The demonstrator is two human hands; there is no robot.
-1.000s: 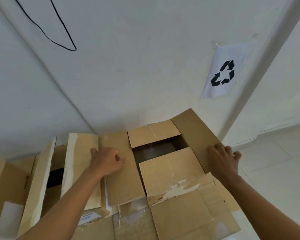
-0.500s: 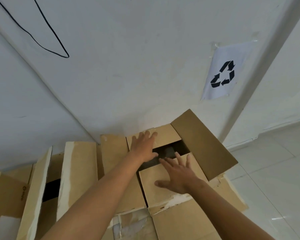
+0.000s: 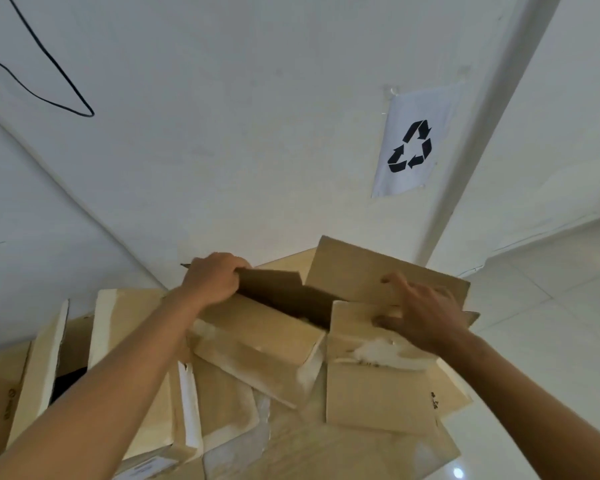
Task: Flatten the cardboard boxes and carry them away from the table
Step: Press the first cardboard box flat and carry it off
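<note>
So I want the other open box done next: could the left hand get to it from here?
Probably yes, once it lets go. The left hand grips a flap of the box in front; the other box stands just left of that forearm, nothing between.

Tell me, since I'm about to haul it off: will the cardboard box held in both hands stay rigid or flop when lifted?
The cardboard box will probably flop: its flaps hang open at different angles. It looks light, since the left hand grips just one flap edge. The torn, peeled patches near the right hand suggest weakened board that could rip.
</note>
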